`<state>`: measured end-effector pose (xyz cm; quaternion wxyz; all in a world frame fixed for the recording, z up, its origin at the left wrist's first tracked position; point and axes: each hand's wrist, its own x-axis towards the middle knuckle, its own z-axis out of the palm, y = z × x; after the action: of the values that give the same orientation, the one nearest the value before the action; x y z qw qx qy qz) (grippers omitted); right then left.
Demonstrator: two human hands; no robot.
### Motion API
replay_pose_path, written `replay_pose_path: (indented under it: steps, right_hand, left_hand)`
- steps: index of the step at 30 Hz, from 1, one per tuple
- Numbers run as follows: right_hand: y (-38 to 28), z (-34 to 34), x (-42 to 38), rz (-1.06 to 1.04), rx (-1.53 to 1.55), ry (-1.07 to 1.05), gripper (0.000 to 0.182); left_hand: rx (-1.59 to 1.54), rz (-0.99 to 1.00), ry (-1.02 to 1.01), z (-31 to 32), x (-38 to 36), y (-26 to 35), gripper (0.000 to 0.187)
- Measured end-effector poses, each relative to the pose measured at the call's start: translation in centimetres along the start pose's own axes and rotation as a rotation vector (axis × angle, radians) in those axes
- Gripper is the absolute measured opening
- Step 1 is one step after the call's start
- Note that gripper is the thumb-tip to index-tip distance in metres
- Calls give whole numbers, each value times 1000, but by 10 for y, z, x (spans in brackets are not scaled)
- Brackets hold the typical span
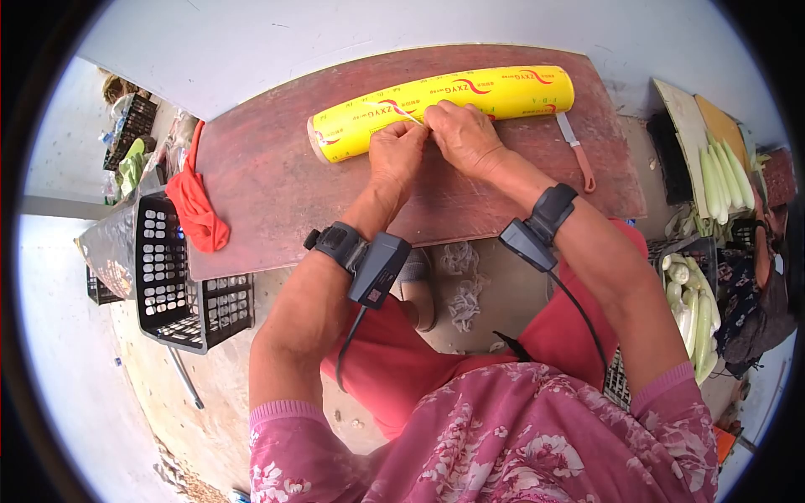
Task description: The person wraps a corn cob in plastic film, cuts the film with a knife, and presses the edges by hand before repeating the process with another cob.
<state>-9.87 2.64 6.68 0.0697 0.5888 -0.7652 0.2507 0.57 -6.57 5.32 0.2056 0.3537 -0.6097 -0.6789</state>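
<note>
A long yellow roll with red print [520,90] lies across the reddish wooden table [277,201]. My left hand [397,152] and my right hand [461,137] meet at the roll's near side, close to its middle. Both have their fingers pinched together. A thin white strip [408,113] runs up and left from between the fingertips, over the yellow surface. The fingers hide its lower end, so what the right fingertips hold cannot be made out. To the right of the roll's end, a knife with a pink handle [582,164] rests on the table.
A red cloth [197,210] hangs at the table's left edge, above a black plastic crate [172,331]. Pale green long vegetables lie at the right [723,180] and in a crate lower down [696,314]. A person's arm [762,251] shows at the far right.
</note>
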Motion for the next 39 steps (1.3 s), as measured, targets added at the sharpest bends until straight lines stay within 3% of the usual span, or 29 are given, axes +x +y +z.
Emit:
replay_pose_path:
  steps: [15,21,27,39]
  right_hand:
    - [5,-2,5,114,319,-16,11]
    - [6,-6,4,83,334,-54,10]
    - [6,-8,3,62,363,-120,9]
    - [8,-6,2,-19,325,-193,8]
  left_hand:
    - [-153,-86,47,-3,-4,4,9]
    - [-250,-101,56,-5,-7,9,17]
    - [19,-125,158,-3,-4,24,24]
    - [421,100,252,-15,12,-1,16]
